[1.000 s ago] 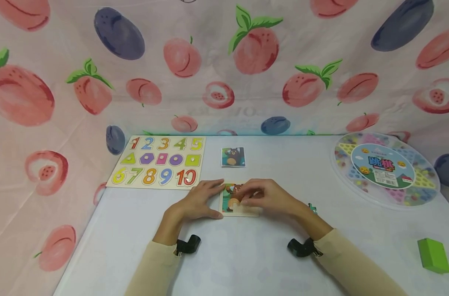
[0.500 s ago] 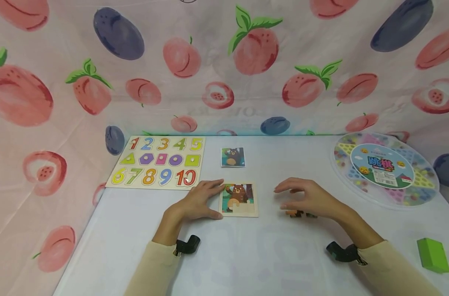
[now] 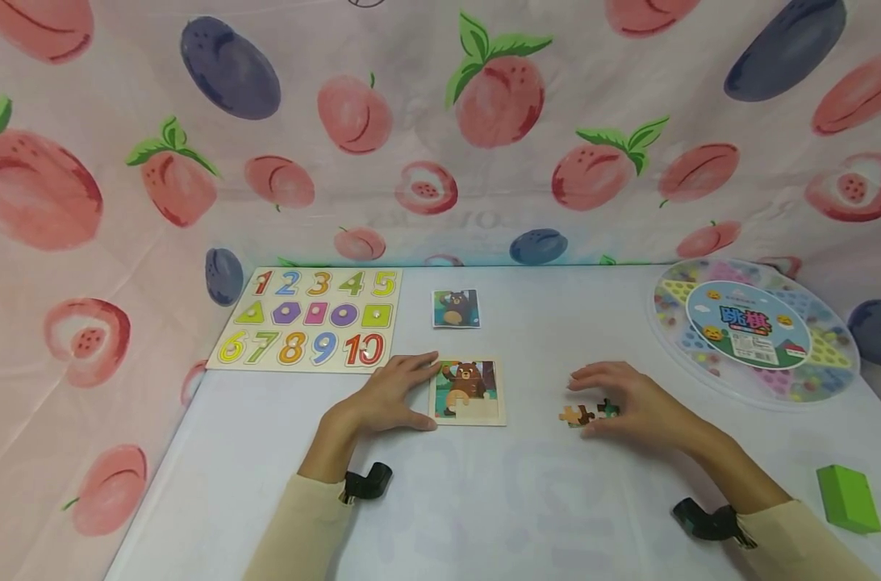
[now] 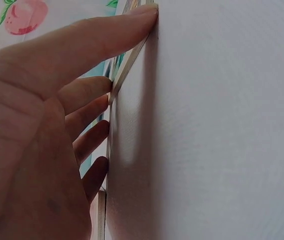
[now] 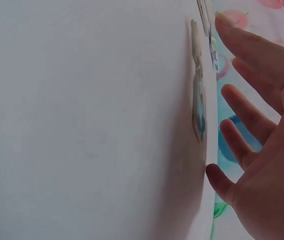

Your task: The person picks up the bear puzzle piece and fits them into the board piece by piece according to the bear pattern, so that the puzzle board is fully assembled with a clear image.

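Note:
In the head view a wooden jigsaw tray [image 3: 480,415] with a bear picture lies at the table's middle, its lower right part showing bare wood. My left hand [image 3: 388,395] rests at the tray's left side, thumb by the near corner and index finger by the far corner. The left wrist view shows the thumb [image 4: 96,42] touching the tray's edge. To the right, loose jigsaw pieces [image 3: 577,415] lie on the table. My right hand [image 3: 647,411] hovers around them, fingers and thumb spread apart, holding nothing. Those pieces [image 5: 198,85] appear edge-on in the right wrist view.
A small bear picture card [image 3: 456,309] lies beyond the tray. A number-and-shape puzzle board [image 3: 306,327] is at the back left. At the back right sits a round Chinese checkers set [image 3: 753,331]; a green block [image 3: 849,499] stands at the right. A fruit-print cloth [image 3: 426,121] hangs behind.
My right hand has moved from over the jigsaw tray rightward to the loose pieces, its fingers spreading. The bear picture and the loose pieces have come into view. My left hand stays put.

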The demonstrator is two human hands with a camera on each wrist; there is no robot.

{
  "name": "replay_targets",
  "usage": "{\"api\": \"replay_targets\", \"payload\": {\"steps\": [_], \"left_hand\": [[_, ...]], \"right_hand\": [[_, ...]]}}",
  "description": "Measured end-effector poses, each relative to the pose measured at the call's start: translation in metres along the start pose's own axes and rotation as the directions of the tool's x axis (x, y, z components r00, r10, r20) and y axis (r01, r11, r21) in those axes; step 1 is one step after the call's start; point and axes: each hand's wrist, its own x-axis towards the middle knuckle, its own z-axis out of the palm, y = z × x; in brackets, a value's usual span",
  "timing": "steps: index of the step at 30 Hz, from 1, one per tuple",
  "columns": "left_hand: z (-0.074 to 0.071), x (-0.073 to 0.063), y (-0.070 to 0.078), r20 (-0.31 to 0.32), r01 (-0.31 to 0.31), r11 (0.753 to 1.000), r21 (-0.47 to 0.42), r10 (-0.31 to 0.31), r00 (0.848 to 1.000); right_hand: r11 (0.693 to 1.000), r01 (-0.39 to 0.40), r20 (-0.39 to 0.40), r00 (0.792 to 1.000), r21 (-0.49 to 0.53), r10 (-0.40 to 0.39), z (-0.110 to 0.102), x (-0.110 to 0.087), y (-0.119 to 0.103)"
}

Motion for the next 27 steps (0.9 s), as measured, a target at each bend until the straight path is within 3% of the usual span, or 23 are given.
{"api": "replay_targets", "payload": {"steps": [23,27], "left_hand": [[0.001,-0.0019,0.0004,0.002,0.012,0.999,-0.037,-0.012,1.0],[0.0011,-0.0021,0.0008,0.0,0.013,0.999,-0.04,-0.013,1.0]], "right_hand": [[0.998,0.061,-0.019,0.998,0.03,-0.061,0.0072,-0.0028,0.0083],[0.998,0.043,-0.019,0.999,0.042,-0.043,0.0063,-0.0036,0.0071]]}}
